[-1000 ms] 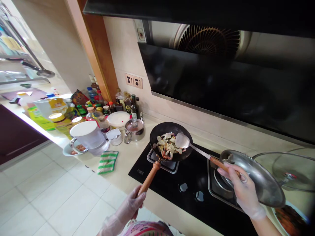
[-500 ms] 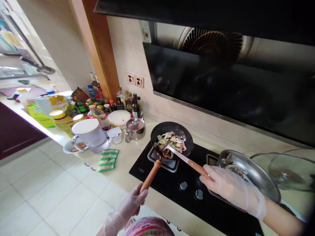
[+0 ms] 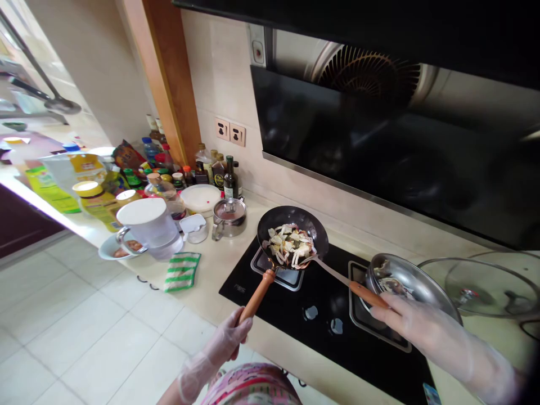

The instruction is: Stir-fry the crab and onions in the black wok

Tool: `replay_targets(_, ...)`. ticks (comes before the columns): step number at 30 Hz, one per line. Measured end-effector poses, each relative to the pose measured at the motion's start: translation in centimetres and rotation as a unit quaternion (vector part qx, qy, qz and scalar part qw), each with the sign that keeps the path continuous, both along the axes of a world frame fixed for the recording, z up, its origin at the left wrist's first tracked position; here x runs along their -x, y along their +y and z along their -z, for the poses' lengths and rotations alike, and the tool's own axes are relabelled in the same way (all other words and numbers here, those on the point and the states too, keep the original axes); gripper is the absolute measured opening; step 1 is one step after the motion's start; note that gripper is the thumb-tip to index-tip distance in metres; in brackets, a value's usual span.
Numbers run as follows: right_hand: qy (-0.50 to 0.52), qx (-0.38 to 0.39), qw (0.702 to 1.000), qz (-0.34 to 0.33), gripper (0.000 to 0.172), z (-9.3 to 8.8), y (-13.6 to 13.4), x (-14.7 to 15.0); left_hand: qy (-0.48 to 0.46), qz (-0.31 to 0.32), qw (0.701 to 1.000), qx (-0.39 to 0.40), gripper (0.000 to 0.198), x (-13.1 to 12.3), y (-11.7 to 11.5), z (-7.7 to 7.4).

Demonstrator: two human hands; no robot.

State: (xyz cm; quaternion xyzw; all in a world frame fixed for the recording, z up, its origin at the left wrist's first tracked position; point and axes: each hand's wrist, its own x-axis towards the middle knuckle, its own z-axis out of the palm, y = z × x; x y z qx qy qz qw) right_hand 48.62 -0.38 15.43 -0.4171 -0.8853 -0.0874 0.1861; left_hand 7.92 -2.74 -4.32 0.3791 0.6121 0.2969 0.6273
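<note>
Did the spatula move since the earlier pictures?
Yes: judged against the black glass hob, the spatula has moved toward the person, its blade now at the wok's near edge, not its right side.

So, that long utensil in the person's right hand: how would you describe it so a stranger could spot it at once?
Find the black glass hob beneath the range hood. On its left burner sits a dark wok; the spatula slants into it from the right hand. Its thin steel shaft ends in a slim wooden handle, unlike the wok's thicker wooden handle.
</note>
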Motion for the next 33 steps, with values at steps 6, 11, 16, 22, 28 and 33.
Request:
replay_targets(6,-0.103,-0.033,0.994,-0.021,0.042,-1.3,1.1,-1.5,-0.013,0.008,1.000,-0.010,0.093,0.3,0.0,-0.8)
replay_targets(11,-0.059,-0.037,0.997,-0.015,0.033,-1.2,3.3,1.9,-0.017,0.010,1.000,-0.017,0.085,0.4,0.1,-0.8)
replay_targets(16,-0.040,0.003,0.999,-0.014,0.028,-1.4,4.3,3.0,0.000,0.005,1.000,-0.006,0.083,0.5,0.2,-0.7)
replay_targets(22,0.000,0.033,0.999,-0.009,0.025,-2.0,2.5,1.3,-0.011,0.002,1.000,-0.012,0.074,0.7,-0.1,-1.5)
replay_targets(28,-0.041,-0.016,0.998,-0.041,0.034,-1.5,-0.7,1.0,-0.005,0.013,1.000,-0.002,0.080,0.9,0.0,-1.4)
replay_targets(33,-0.013,0.002,1.000,-0.001,0.031,-0.7,-0.9,1.9,-0.011,-0.003,1.000,-0.009,0.086,0.9,0.3,-0.8)
